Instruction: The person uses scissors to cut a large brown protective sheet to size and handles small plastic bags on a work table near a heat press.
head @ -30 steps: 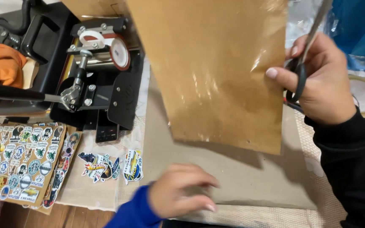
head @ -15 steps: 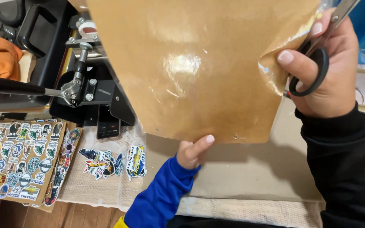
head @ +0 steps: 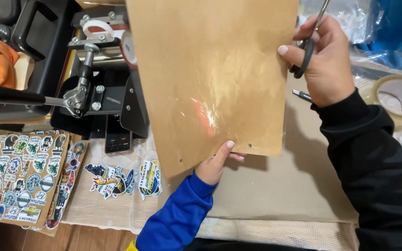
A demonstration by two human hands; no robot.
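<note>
Sheet (head: pixel 215 79) raised since a second ago — lower edge now pinched by left hand (head: pixel 216 163); scissors (head: pixel 309 44) gripped by right hand (head: pixel 324 60).

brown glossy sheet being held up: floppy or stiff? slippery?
The brown glossy sheet probably is fairly stiff: it stands flat, held only at its lower edge by the left hand. Its sheen suggests a slick surface. Likely light, given that fingertip support.

I am in a small craft workshop: a black heat press (head: pixel 94 88) stands on my table (head: pixel 275 186) beside sticker sheets (head: pixel 17 179), loose cut stickers (head: pixel 124 179) and a tape roll (head: pixel 398 100).
</note>
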